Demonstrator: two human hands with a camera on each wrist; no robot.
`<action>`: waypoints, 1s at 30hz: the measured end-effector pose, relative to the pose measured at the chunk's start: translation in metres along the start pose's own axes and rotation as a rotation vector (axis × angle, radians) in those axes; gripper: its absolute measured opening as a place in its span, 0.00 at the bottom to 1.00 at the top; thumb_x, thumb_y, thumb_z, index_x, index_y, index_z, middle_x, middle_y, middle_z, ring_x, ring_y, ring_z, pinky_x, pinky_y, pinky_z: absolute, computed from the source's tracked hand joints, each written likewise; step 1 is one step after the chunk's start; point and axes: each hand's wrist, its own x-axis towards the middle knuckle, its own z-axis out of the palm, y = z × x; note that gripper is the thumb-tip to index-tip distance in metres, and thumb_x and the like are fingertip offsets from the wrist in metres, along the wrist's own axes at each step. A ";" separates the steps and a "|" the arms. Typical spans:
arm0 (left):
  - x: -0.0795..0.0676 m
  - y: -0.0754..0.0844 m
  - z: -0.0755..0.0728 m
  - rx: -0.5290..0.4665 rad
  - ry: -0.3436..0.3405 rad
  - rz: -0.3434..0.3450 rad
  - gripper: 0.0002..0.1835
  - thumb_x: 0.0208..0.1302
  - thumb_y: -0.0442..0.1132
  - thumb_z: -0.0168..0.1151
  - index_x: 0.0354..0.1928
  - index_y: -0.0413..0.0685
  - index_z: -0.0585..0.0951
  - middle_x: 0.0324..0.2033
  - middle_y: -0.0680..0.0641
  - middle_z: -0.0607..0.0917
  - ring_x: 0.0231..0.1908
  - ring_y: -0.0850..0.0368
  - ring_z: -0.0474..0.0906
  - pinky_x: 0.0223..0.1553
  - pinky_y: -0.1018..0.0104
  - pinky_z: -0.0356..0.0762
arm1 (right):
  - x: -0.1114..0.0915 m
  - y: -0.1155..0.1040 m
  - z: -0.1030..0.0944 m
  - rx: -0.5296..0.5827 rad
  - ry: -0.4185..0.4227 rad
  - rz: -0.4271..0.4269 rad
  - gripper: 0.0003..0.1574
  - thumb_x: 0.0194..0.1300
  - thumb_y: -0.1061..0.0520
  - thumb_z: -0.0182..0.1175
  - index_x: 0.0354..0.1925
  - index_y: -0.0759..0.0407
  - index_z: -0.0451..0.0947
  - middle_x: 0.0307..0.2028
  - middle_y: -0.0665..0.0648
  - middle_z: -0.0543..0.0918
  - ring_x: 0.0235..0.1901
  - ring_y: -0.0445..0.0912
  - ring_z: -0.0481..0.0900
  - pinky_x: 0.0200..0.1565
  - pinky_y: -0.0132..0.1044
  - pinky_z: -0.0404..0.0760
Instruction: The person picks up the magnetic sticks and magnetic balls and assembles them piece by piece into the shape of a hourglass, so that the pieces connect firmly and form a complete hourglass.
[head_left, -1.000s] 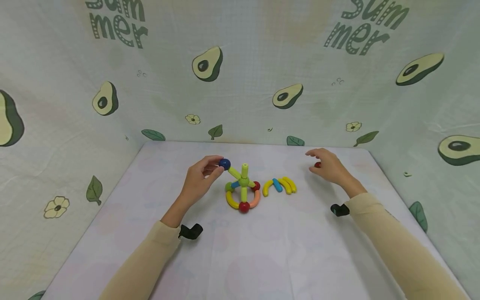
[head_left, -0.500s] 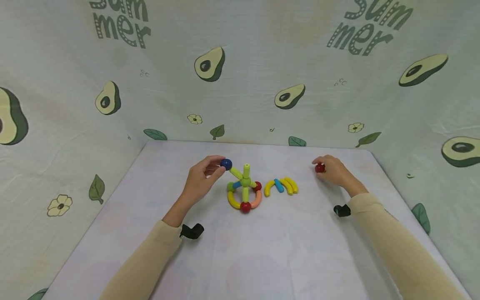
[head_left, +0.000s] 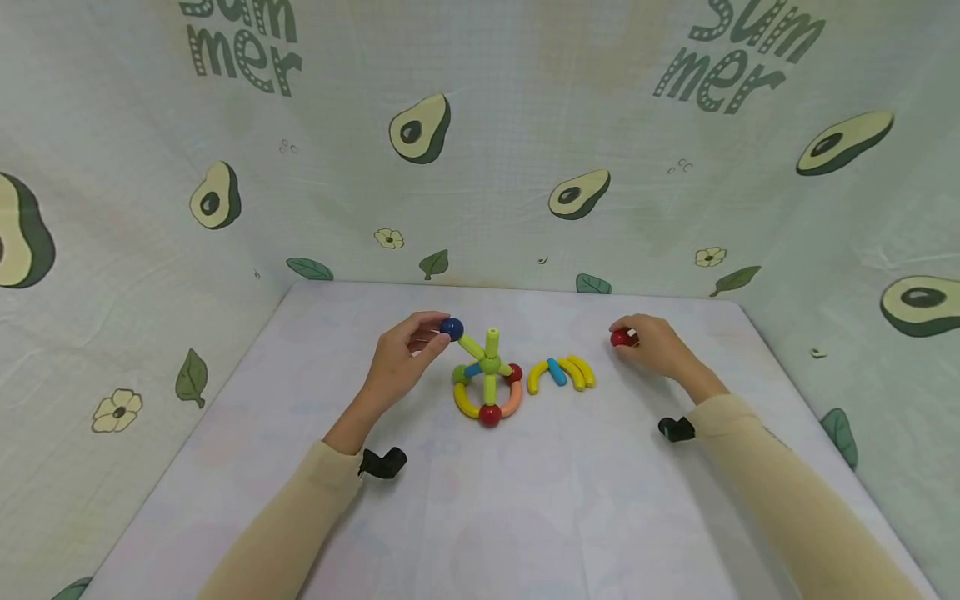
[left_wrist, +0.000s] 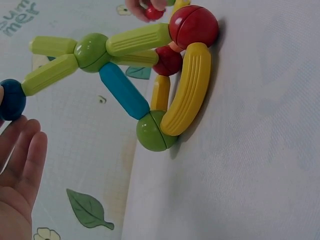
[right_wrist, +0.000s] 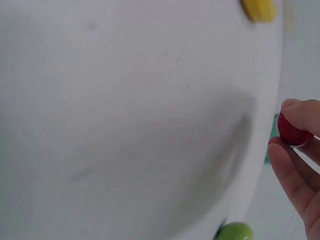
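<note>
Left hand, at the left of the stick-and-ball model: thumb and fingertips pinch the blue ball, which meets the model's upper left rod. Right hand, well right of the model: fingers part-bent, a single red ball gripped between thumb and fingertips.

Risks, as judged: a sideways pull on the blue ball could tip the model or part a joint, the hold being high above its base; the red ball, held by the tips alone, could slip and roll.

Model, standing on its ring: green corner ball and yellow curved stick at left; green hub central, a bare-topped rod rising from it; coral curved stick at right. Right of the model lie loose yellow sticks and a loose blue stick; further right, a cut-off green piece, probably a ball.
</note>
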 end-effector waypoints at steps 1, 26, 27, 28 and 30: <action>0.000 0.000 0.000 0.000 -0.001 0.000 0.20 0.77 0.46 0.66 0.66 0.53 0.81 0.56 0.49 0.87 0.52 0.55 0.85 0.55 0.71 0.83 | 0.000 -0.007 -0.001 0.014 0.019 -0.016 0.23 0.71 0.64 0.69 0.61 0.68 0.80 0.55 0.69 0.84 0.50 0.61 0.83 0.56 0.59 0.85; -0.001 0.000 0.000 -0.020 0.014 -0.003 0.20 0.76 0.45 0.67 0.66 0.53 0.81 0.55 0.49 0.87 0.52 0.54 0.85 0.54 0.74 0.82 | 0.004 -0.184 -0.009 0.374 0.186 -0.401 0.25 0.68 0.60 0.74 0.61 0.60 0.82 0.54 0.57 0.87 0.46 0.48 0.89 0.51 0.43 0.90; -0.001 0.000 0.001 -0.021 0.013 -0.003 0.20 0.76 0.45 0.67 0.66 0.53 0.81 0.55 0.49 0.88 0.52 0.55 0.85 0.54 0.75 0.82 | 0.004 -0.187 -0.008 0.376 0.185 -0.408 0.25 0.68 0.60 0.74 0.61 0.60 0.82 0.54 0.57 0.87 0.46 0.48 0.89 0.51 0.42 0.90; 0.000 0.000 0.001 -0.024 0.011 -0.003 0.20 0.76 0.45 0.67 0.66 0.53 0.81 0.55 0.49 0.87 0.52 0.55 0.85 0.54 0.74 0.82 | 0.005 -0.189 -0.008 0.379 0.182 -0.412 0.25 0.68 0.60 0.74 0.61 0.61 0.82 0.54 0.57 0.87 0.46 0.48 0.89 0.51 0.42 0.90; 0.000 0.000 0.001 -0.024 0.006 -0.005 0.20 0.77 0.46 0.67 0.66 0.53 0.81 0.56 0.50 0.87 0.52 0.55 0.85 0.55 0.74 0.83 | 0.006 -0.193 -0.007 0.383 0.178 -0.421 0.25 0.67 0.61 0.74 0.61 0.62 0.82 0.54 0.57 0.87 0.46 0.48 0.89 0.51 0.42 0.90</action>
